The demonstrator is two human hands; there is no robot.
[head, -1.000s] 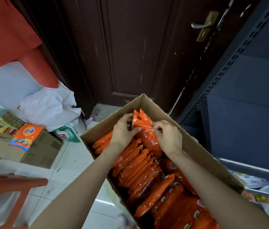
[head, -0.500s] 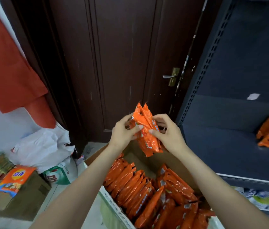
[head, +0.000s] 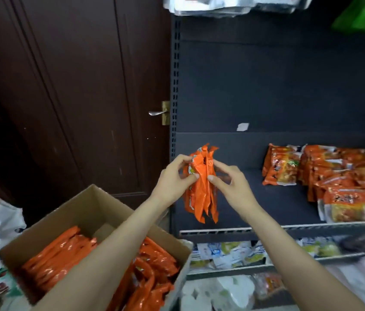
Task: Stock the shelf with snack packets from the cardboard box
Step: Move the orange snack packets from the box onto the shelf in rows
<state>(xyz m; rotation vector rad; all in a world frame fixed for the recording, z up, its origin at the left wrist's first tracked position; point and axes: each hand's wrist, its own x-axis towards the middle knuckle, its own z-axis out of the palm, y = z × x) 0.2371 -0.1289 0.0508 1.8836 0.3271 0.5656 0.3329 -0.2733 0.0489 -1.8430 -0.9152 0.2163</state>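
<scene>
Up front, snack packets point(head: 200, 185) pinched between left hand point(head: 173, 180) and right hand point(head: 233, 187) grips.

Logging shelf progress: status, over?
Left hand and right hand both pinching a bunch of packets, held up before the shelf. Box still well stocked. Shelf's left part bare, nothing in the way.

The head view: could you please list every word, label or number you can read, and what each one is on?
None can be read with certainty.
Held orange packets: print blurred.
Packets on the shelf: dark characters, too blurred.
Packets in the cardboard box: print unreadable.
White tag on the shelf back: no legible print.
Lower-shelf packets: too small.
</scene>
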